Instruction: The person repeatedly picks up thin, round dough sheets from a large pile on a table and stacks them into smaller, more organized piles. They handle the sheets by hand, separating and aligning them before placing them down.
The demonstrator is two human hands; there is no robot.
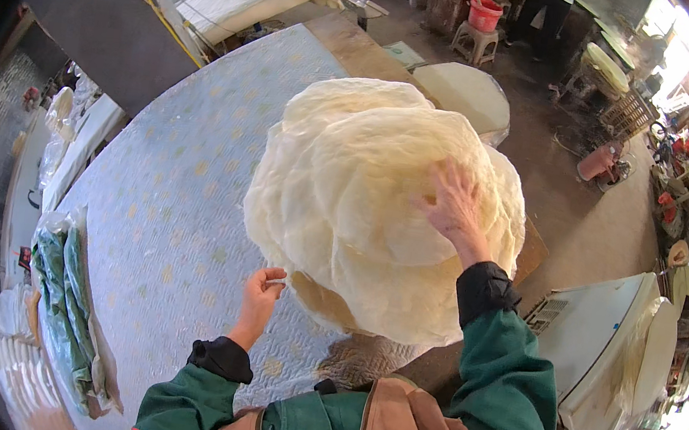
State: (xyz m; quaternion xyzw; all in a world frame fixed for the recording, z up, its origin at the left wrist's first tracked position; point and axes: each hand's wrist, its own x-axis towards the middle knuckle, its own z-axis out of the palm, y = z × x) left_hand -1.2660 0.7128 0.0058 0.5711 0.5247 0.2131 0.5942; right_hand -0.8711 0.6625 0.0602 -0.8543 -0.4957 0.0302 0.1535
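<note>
A large heap of cream-white fibre wadding, made of soft overlapping layers (346,196), lies on a table covered with a pale blue quilted cloth (174,196). My right hand (453,202) rests on top of the heap towards its right side, fingers spread against the surface. At the heap's lower left edge is my left hand (263,298), its thumb and fingers close together beside the wadding's rim. Whether a thin edge of fibre lies between those fingertips cannot be told. A tan patch shows at the heap's lower left.
Green material in clear plastic (69,311) lies along the table's left edge. A round pale pad (466,98) is beyond the heap. Past it, a red bucket (485,14) tops a stool (476,42). A white appliance (599,327) stands right; a person (536,14) stands far back.
</note>
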